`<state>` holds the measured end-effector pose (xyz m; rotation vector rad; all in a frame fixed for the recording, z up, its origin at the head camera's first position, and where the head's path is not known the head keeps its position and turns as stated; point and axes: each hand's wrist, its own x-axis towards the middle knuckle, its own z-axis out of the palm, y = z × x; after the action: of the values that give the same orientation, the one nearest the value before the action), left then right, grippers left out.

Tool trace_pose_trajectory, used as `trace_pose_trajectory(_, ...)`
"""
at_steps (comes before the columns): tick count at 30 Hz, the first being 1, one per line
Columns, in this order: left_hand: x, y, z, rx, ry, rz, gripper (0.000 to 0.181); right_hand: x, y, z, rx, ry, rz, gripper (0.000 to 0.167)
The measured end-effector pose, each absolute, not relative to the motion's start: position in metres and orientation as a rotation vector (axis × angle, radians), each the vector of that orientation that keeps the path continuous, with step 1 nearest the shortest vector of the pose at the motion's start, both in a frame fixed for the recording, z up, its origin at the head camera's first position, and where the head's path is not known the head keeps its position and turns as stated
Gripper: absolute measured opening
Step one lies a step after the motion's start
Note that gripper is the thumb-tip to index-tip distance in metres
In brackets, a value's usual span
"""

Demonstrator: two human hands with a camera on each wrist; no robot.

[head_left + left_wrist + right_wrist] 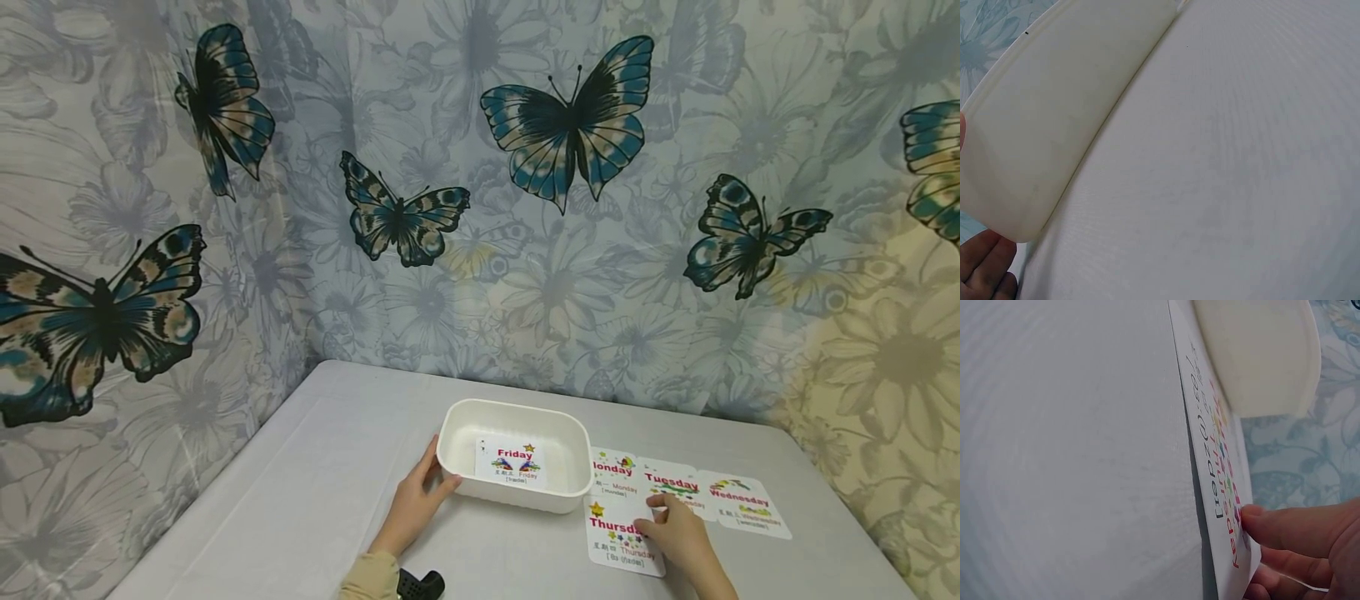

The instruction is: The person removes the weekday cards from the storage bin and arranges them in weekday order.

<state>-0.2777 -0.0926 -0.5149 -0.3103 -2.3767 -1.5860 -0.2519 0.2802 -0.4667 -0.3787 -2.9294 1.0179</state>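
Note:
My left hand (416, 502) grips the near left corner of a white plastic basin (517, 497), thumb at the front rim and fingers along the left side. Inside the basin lies a Friday card (512, 464), face up. To the right, my right hand (684, 537) pinches the right edge of a Thursday card (618, 557). In the right wrist view the thumb (1266, 526) presses on the card's printed face, and that edge is slightly raised from the table. Monday (613, 475), Tuesday (671, 481) and Wednesday (745, 508) cards lie in a row just behind it.
A white cloth covers the table (277, 500). Behind it hangs a curtain (555, 292) printed with flowers and butterflies. A black strap device (422, 585) is on the left wrist. The basin stands close beside the Monday card and partly hides its left edge.

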Motion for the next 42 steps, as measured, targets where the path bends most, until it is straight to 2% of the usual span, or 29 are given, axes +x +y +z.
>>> trace_pose_trajectory(16, -0.2777, -0.0929, -0.5143, -0.294, -2.384, -1.603, 0.08, -0.251, 0.2806, -0.4668, -0.365, -2.941, 0.989, 0.042)
trace_pose_trajectory(42, -0.2779, -0.0926, -0.5143, -0.29, -2.382, -1.611, 0.082, -0.2517, 0.2864, -0.464, -0.345, -2.948, 1.057, 0.055)
